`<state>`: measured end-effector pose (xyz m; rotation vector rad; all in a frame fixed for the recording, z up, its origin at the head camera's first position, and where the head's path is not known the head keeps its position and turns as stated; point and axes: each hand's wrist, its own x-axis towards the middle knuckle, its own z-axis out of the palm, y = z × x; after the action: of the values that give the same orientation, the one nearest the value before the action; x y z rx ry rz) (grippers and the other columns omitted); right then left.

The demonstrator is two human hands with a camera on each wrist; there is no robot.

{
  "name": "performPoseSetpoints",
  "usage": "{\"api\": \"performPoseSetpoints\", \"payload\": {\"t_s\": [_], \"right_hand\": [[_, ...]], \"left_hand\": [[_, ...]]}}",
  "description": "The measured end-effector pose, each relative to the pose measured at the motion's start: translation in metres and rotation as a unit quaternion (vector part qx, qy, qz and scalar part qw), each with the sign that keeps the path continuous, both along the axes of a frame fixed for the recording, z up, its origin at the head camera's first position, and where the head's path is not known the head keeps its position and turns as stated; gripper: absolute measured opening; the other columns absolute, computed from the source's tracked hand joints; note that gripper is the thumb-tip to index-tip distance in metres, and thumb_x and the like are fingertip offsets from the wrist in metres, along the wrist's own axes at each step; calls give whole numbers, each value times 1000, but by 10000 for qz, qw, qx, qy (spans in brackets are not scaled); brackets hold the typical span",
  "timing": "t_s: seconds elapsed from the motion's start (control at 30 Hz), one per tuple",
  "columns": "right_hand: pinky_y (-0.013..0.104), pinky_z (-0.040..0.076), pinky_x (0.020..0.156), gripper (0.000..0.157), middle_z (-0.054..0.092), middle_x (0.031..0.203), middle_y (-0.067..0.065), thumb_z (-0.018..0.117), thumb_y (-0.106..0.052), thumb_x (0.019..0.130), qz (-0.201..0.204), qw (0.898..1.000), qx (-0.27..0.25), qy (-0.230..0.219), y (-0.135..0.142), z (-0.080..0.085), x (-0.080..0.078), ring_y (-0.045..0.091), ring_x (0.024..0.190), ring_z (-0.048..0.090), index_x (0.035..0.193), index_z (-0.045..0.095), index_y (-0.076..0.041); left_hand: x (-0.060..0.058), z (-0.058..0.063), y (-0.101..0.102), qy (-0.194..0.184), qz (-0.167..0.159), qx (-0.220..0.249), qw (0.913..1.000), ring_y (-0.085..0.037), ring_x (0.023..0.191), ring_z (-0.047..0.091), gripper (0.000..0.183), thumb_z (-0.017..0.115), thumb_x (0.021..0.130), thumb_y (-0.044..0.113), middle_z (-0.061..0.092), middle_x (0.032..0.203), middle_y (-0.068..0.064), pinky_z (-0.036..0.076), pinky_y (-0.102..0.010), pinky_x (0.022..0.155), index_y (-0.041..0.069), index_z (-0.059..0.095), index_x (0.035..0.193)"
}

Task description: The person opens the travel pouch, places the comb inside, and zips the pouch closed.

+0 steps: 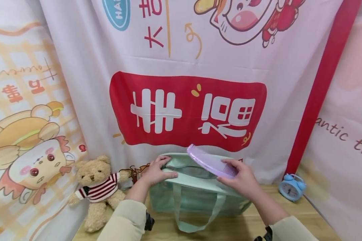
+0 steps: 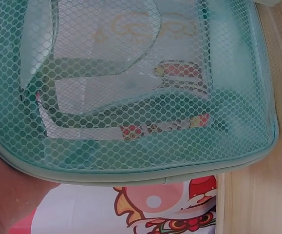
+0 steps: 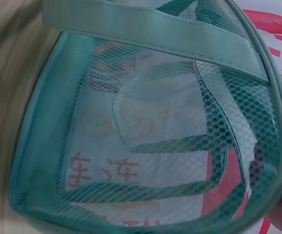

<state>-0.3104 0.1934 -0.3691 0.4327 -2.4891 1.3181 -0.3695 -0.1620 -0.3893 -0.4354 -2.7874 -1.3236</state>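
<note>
A mint-green bag with see-through mesh sides and a strap handle stands on the wooden table, its zipped top parted. At its left end my left hand grips the top edge, thumb on the near rim and fingers toward the far rim. My right hand pinches a lilac comb by its right end, tilted above the bag's opening. The left wrist view has the mesh side close up, with part of the left hand at the edge. In the right wrist view the bag's mesh hides the comb.
Left of the bag sits a teddy bear in a striped sweater. A blue alarm clock stands on the table at the right. Printed cloth hangs right behind the bag, with more cloth at both sides.
</note>
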Motion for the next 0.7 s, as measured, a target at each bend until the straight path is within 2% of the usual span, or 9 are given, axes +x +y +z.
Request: {"api": "performPoseSetpoints", "payload": {"t_s": [0.17, 0.37, 0.57, 0.7], "right_hand": [[43, 55, 93, 64, 67, 133, 10, 96, -30, 77, 322, 9975, 449, -434, -11, 4, -10, 27, 110, 61, 134, 72, -12], [47, 57, 96, 61, 72, 123, 5, 97, -32, 76, 622, 9910, 1080, -479, -14, 7, -15, 22, 107, 65, 127, 74, -7], [47, 58, 95, 63, 72, 120, 5, 98, -32, 74, 569, 9883, 1290, -575, -15, 9, -16, 22, 106, 65, 126, 74, -5], [48, 58, 95, 63, 70, 123, 7, 97, -31, 76, 434, 9896, 1333, -332, -22, 11, -14, 25, 109, 65, 128, 73, -5]], "left_hand": [[1, 0, 0, 19, 12, 8, 10000, -37, 145, 32, 88, 87, 85, 45, 39, 163, -4, 43, -65, 106, 15, 51, 159], [2, 2, 0, 27, 19, 57, 10000, -37, 145, 31, 88, 88, 84, 44, 39, 163, -4, 40, -70, 107, 15, 51, 159], [0, -1, 0, 50, 10, 61, 10000, -37, 146, 30, 88, 88, 85, 43, 40, 163, -5, 39, -70, 109, 14, 51, 159], [1, -1, 0, 81, -11, 60, 9999, -38, 148, 30, 87, 88, 85, 44, 40, 163, -5, 37, -70, 109, 13, 51, 159]]}}
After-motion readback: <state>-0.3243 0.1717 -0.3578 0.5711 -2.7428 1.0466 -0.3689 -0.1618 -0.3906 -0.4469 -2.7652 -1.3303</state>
